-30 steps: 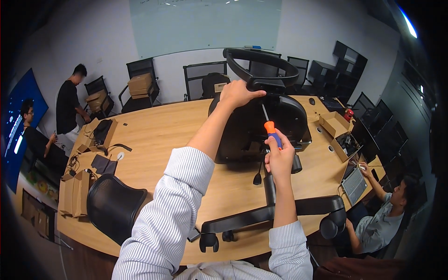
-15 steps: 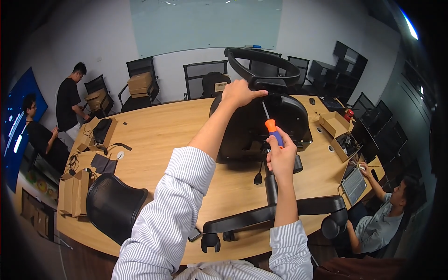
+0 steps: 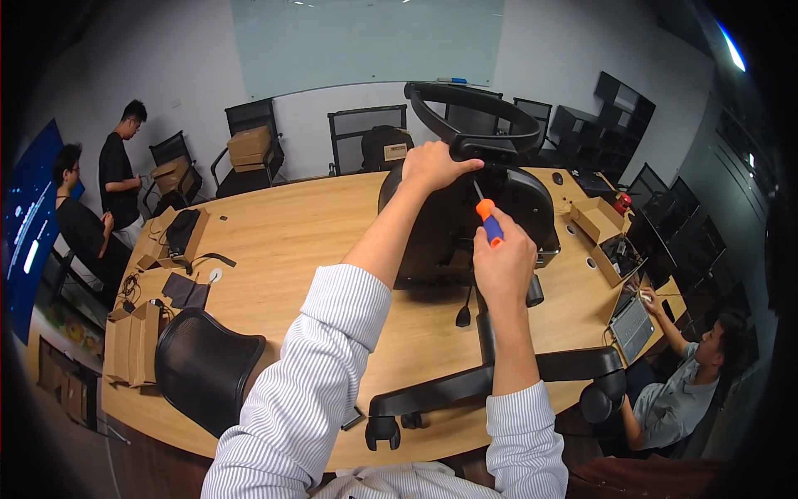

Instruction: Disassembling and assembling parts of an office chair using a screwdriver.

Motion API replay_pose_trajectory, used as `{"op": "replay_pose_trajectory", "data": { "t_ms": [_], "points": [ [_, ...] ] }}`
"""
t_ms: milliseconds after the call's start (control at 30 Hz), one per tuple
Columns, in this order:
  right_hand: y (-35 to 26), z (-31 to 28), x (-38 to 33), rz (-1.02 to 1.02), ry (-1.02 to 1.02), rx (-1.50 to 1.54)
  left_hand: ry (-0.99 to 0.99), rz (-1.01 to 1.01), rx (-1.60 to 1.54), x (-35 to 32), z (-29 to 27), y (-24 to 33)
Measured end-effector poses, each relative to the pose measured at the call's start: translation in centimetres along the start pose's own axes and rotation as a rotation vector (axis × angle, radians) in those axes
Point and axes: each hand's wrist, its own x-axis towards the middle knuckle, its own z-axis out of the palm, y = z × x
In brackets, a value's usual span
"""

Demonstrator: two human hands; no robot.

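An office chair lies tipped over on the table, its black seat [image 3: 416,224] toward the far side and its wheeled base [image 3: 440,391] toward me. A loop-shaped black armrest [image 3: 507,137] stands up from the seat's far edge. My left hand [image 3: 436,166] is closed round the foot of that armrest, thumb stretched along it and the other fingers mostly hidden. In my right hand [image 3: 504,262] is a screwdriver with an orange and blue handle [image 3: 490,223]. Its metal shaft points up at the seat's underside just below my left thumb; whether the tip touches a screw is too small to tell.
A black mesh chair back [image 3: 204,366] rests at the table's left edge. Open cardboard boxes [image 3: 133,345] stand on both sides. At the right a person [image 3: 682,399] sits by a laptop [image 3: 633,328]. Two people [image 3: 122,175] stand at the far left.
My right hand has turned and shifted slightly, bringing the screwdriver a little higher. My left hand keeps its hold on the armrest. The people at the left have changed posture.
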Motion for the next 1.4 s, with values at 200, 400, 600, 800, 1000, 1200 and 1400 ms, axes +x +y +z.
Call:
{"op": "replay_pose_trajectory", "data": {
  "t_ms": [200, 400, 600, 800, 1000, 1200, 1400],
  "points": [
    [-1.0, 0.3, -0.3, 0.009, -0.031, -0.066, 0.746, 0.238, -0.376, -4.1, 1.1, 0.7],
    [0.0, 0.0, 1.1, -0.123, -0.064, -0.109, -0.374, -0.285, -1.566, -9.5, 2.5, 2.4],
    [0.7, -0.2, 1.0, -0.165, -0.135, -0.211, -0.474, -0.43, -1.793, -9.3, 3.7, 3.3],
    [0.9, -1.2, 1.4, -0.205, -0.115, -0.316, -0.397, -0.35, -2.246, -9.8, 6.8, 4.7],
    [0.3, -2.9, 0.6, 0.652, -0.244, 0.542, -0.293, -0.269, -2.228, -9.8, 7.2, 5.7],
    [0.8, -0.5, 0.4, 0.419, -0.012, 0.386, -0.32, -0.261, -2.205, -10.5, 6.3, 5.1],
    [1.5, -0.4, -1.1, -0.12, 0.059, 0.035, -0.462, -0.303, -2.201, -11.6, 5.5, 5.0]
  ]
}}
